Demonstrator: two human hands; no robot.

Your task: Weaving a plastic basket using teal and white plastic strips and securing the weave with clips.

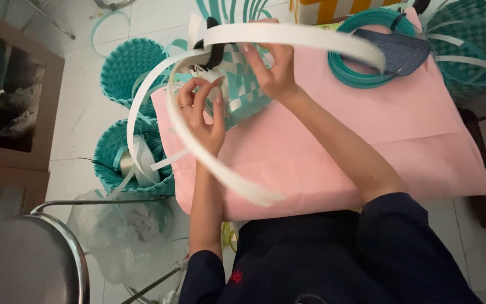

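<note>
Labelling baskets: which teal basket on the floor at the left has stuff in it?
The nearer teal basket, beside the pink cloth: white strips and a roll sit inside. The farther basket looks hollow.

Half-woven teal-and-white basket [242, 90] (tilted), white strips [198, 152]

Pink-covered tabletop [367, 146] carrying a teal coil of strap [361, 73], a dark flat tool [395, 50] laid across that coil, and a half-woven teal and white basket [243, 90] near its left edge.
</note>
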